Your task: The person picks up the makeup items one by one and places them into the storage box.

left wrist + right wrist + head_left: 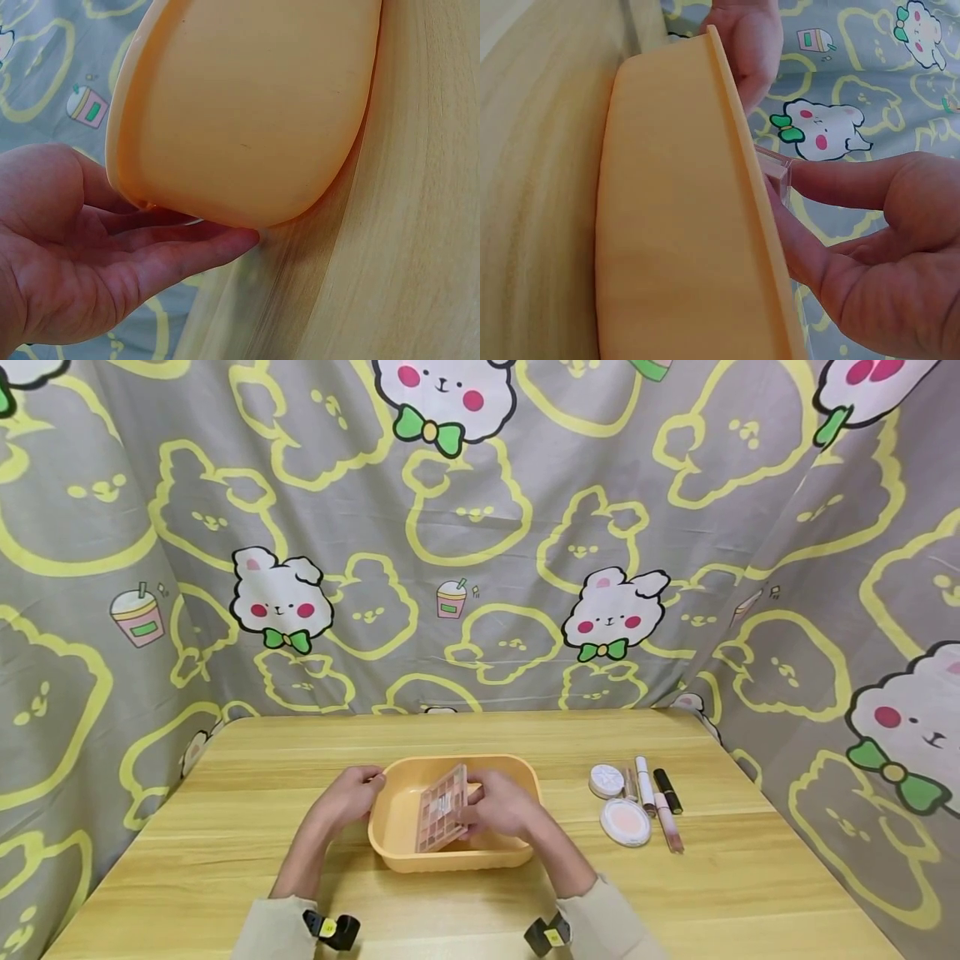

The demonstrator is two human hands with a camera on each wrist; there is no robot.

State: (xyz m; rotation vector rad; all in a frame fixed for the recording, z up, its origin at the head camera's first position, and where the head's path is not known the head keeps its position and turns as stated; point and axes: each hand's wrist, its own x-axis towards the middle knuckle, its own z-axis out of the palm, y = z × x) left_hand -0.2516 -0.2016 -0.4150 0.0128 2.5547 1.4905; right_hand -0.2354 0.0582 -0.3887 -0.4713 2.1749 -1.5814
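Observation:
A yellow-orange plastic basin (457, 862) stands on the wooden table. At its left end my left hand (348, 797) holds the rim, the thumb at the edge and the other fingers along the outer wall (247, 112). My right hand (501, 806) reaches over the basin and pinches an eyeshadow palette (441, 810) by its right side. The palette is tilted up inside the basin, its grid of pinkish and brown squares facing left. From the right wrist, only a clear corner of the palette (777, 171) shows between thumb and fingers; the basin wall hides the rest.
Right of the basin lie several cosmetics: a round white case (606, 781), a pink-centred compact (626, 822), a white tube (644, 785), a black tube (666, 790) and a pinkish tube (667, 822). A patterned curtain (360, 693) hangs behind the table (262, 777).

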